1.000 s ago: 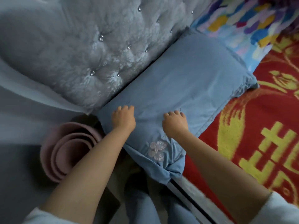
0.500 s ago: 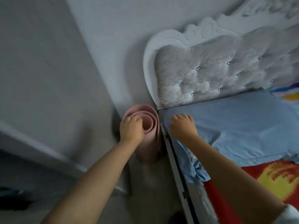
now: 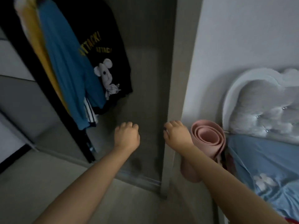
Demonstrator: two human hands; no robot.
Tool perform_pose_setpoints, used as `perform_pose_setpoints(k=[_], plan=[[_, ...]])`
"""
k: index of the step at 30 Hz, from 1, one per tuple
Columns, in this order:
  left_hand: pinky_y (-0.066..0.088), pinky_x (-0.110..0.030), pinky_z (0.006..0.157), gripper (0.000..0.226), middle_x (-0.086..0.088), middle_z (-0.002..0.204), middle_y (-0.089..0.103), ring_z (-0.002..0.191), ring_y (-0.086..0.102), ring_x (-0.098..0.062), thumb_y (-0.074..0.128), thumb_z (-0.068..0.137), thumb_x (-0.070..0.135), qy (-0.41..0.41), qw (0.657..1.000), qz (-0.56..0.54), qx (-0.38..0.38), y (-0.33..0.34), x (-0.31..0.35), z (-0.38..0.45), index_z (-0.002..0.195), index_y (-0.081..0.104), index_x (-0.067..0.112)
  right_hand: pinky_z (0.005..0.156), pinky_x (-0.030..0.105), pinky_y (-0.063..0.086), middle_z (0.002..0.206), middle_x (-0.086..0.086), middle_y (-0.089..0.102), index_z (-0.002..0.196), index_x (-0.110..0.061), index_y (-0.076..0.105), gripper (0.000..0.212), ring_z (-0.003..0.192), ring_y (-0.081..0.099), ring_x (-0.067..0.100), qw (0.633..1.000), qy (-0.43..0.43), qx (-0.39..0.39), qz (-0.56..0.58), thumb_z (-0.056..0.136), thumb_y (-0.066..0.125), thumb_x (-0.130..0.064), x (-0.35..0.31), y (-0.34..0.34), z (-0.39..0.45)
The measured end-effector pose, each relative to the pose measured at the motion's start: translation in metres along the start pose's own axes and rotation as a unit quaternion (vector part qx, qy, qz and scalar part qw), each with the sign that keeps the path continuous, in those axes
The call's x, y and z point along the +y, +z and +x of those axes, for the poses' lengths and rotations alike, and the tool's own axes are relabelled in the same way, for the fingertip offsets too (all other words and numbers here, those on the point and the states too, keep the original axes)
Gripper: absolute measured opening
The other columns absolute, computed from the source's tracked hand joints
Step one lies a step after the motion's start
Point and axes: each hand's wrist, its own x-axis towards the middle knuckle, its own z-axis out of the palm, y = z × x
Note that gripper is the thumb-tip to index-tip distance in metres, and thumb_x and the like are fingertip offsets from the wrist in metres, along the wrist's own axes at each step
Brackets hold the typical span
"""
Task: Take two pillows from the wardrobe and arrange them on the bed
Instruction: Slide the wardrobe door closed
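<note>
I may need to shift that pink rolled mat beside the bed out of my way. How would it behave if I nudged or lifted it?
The pink rolled mat stands on end between the wall and the headboard, so a nudge would probably tip it. Once down, its round shape would likely roll. Its loose coils suggest soft, light foam that may unwind when lifted.

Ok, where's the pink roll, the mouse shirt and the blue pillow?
Pink roll (image 3: 208,136), head view, on its coiled top end.
Mouse shirt (image 3: 103,50), head view, on the black front by the yellow lettering.
Blue pillow (image 3: 265,157), head view, on its flat cover.
</note>
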Motion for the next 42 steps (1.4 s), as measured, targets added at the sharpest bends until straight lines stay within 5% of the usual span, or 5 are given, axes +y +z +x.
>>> perform_pose_setpoints(k=[22,29,35,39,42], plan=[[0.039,-0.038,0.095,0.029,-0.017,0.125,0.054,0.118,0.045,-0.03,0.047,0.092,0.015,-0.227,0.969,0.077,0.062,-0.01,-0.502,0.179,0.118,0.053,0.003,0.098,0.041,0.038,0.127,0.013,0.055,0.119,-0.005,0.053,0.03,0.12,0.044,0.03,0.96,-0.271,0.066,-0.013,0.091,0.046,-0.016,-0.411,0.118,0.411],[0.034,-0.04,0.1,0.032,-0.016,0.133,0.05,0.123,0.043,-0.028,0.053,0.088,0.019,-0.162,0.971,0.07,0.162,-0.007,-0.656,0.237,0.116,0.054,0.003,0.091,0.059,0.047,0.108,0.021,0.069,0.083,-0.001,0.068,0.023,0.097,0.064,0.044,0.945,-0.226,0.227,-0.06,0.062,0.074,-0.009,-0.543,0.129,0.489],[0.055,-0.052,0.076,0.045,-0.029,0.104,0.07,0.095,0.068,-0.042,0.087,0.052,0.008,-0.042,0.965,0.027,0.258,-0.02,-0.733,0.299,0.091,0.07,-0.005,0.082,0.074,0.04,0.115,0.018,0.069,0.071,-0.006,0.065,0.014,0.103,0.055,0.061,0.94,-0.14,0.263,-0.166,0.067,0.057,-0.016,-0.573,0.137,0.532],[0.052,-0.061,0.078,0.046,-0.031,0.111,0.067,0.101,0.064,-0.047,0.079,0.065,0.012,0.041,0.941,0.044,0.332,-0.03,-0.76,0.337,0.106,0.062,-0.002,0.094,0.07,0.036,0.119,0.023,0.065,0.068,-0.004,0.061,0.02,0.111,0.047,0.063,0.909,-0.13,0.345,-0.193,0.074,0.046,-0.017,-0.576,0.143,0.545],[0.048,-0.065,0.083,0.044,-0.034,0.115,0.064,0.109,0.059,-0.049,0.048,0.081,0.027,0.101,0.912,0.059,0.393,-0.029,-0.78,0.36,0.115,0.044,-0.001,0.12,0.046,0.002,0.124,0.024,0.061,0.086,-0.004,0.058,0.017,0.135,0.025,0.046,0.862,-0.174,0.427,-0.209,0.078,0.045,-0.012,-0.578,0.144,0.552]])
